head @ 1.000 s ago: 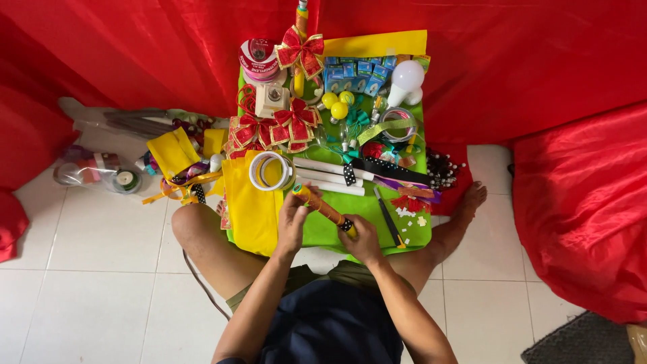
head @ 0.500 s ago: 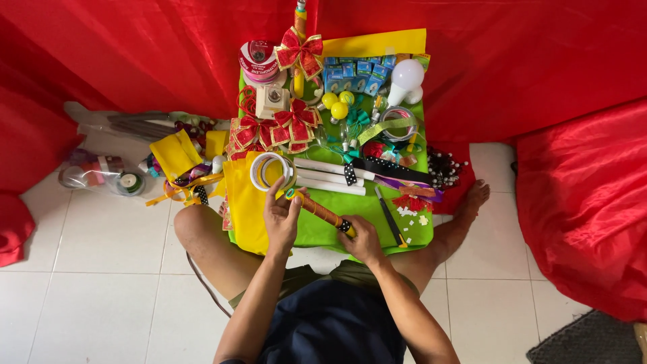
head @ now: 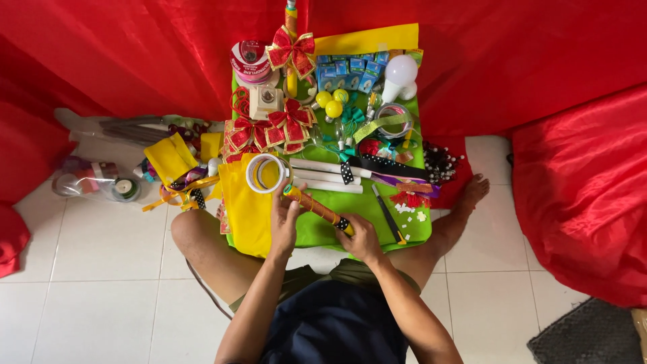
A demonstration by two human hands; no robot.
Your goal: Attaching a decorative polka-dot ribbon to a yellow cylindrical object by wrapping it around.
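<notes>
Red cloth backs my green desk [head: 404, 232]. Both hands grip the orange-wrapped paper stick [head: 317, 208]: left hand [head: 284, 226] at its 10 o'clock end, right hand [head: 360, 239] at 4 o'clock.

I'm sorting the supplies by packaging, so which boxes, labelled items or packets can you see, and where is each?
Small boxes: a row at the far edge of the green mat, blue with pale panels.
Ribbon spool: far left corner of the mat, round, red and white label on top.
Clear plastic packet: on the floor tiles to the left, holding small rolls.
No screens or signs.
</notes>
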